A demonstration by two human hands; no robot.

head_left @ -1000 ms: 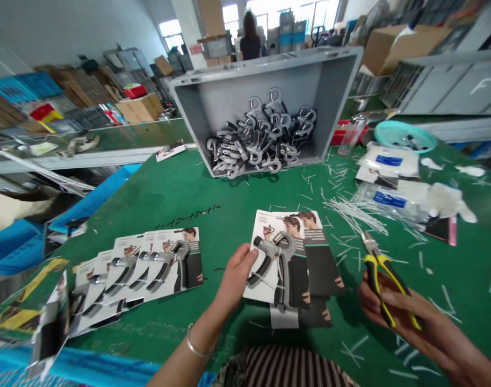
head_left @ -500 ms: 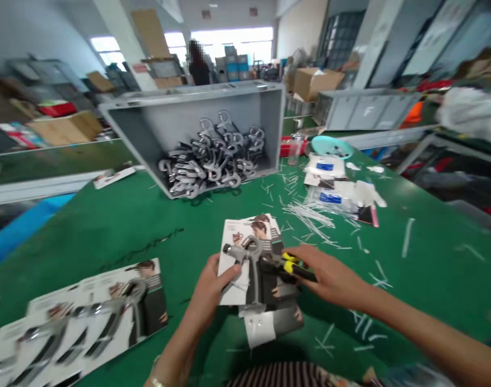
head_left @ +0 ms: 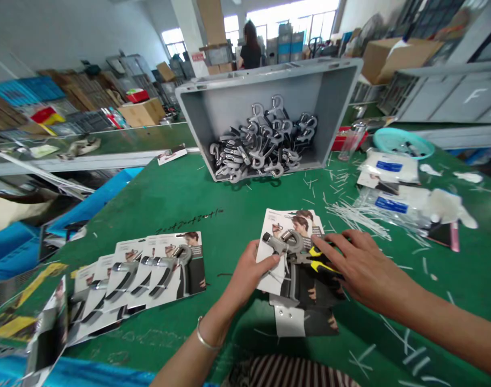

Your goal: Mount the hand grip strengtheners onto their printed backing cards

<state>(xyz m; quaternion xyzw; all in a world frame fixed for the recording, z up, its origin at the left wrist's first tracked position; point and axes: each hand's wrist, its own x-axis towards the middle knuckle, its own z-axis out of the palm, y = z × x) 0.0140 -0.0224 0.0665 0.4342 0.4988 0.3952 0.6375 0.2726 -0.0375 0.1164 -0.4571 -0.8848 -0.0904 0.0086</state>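
Room, from left: stacked blue crates (head_left: 26, 88) and cardboard are sitting on the back bench (head_left: 120, 138), a person (head_left: 251, 51) in a dark top is standing at the back, windows (head_left: 296, 24) are shining behind.

Green table (head_left: 177, 188), from left: a fan of carded units (head_left: 165, 269) is lying overlapped, 1 upright card (head_left: 50, 328) is standing on edge at its left end. Handwritten figures (head_left: 191, 219) are showing on the surface. White strips (head_left: 360, 219) are lying scattered at right, next to plastic packs (head_left: 390, 206) and a white glove (head_left: 447, 207).

Containers: blue bins (head_left: 15, 242) are sitting low at far left. Grey crate (head_left: 269, 77) is resting on its side, mouth toward the person, holding a heap of grey-black hand grips (head_left: 265, 142). Red tray (head_left: 340, 142) is sitting just right, clear jar (head_left: 352, 142) beside it. Turquoise basin (head_left: 384, 141) is holding small dark parts. Grey crate marked F (head_left: 450, 99) is standing behind.

Hands: left hand (head_left: 247, 271) is pinching the left edge of a carded hand grip (head_left: 288, 244), thumb on front. That piece is sitting front-center, over 2 more cards (head_left: 289, 321); can't tell if it's touching them. Right hand (head_left: 362, 263) is curling around yellow-black pliers (head_left: 304, 258), nose at the grip on the card. Can't tell if the nose is parted.
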